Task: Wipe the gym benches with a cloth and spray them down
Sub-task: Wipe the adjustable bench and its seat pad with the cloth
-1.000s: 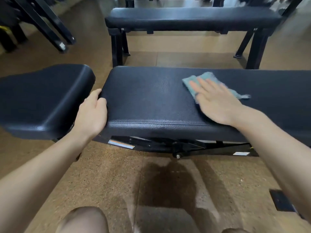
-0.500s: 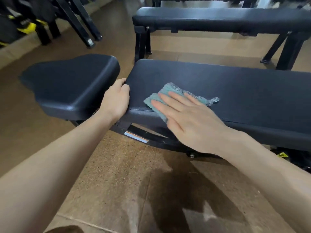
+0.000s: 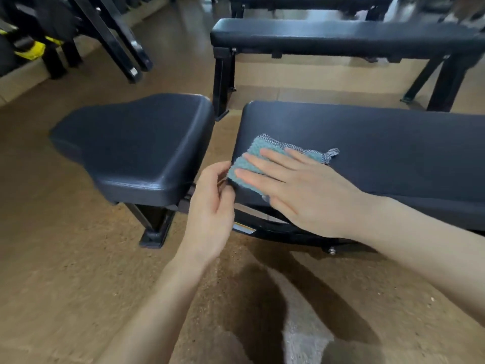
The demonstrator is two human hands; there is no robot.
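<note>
Left of the long bench pad (image 3: 380,143), the seat pad (image 3: 136,151) is sitting just apart from it. At that pad's near left corner your left hand (image 3: 210,208) is pinching the cloth (image 3: 258,164) edge with curled fingers. Your right hand (image 3: 299,190) is pressing flat, fingers straight, on the cloth.

Two hands, left (image 3: 210,206) and right (image 3: 296,190), meet at one teal cloth (image 3: 252,164) on a gym floor. Three black benches show: the near bench, made of two pads, a seat pad (image 3: 136,145) and a long pad (image 3: 380,153); a second bench (image 3: 341,38) behind it; a third bench (image 3: 301,1) at the top edge.
</note>
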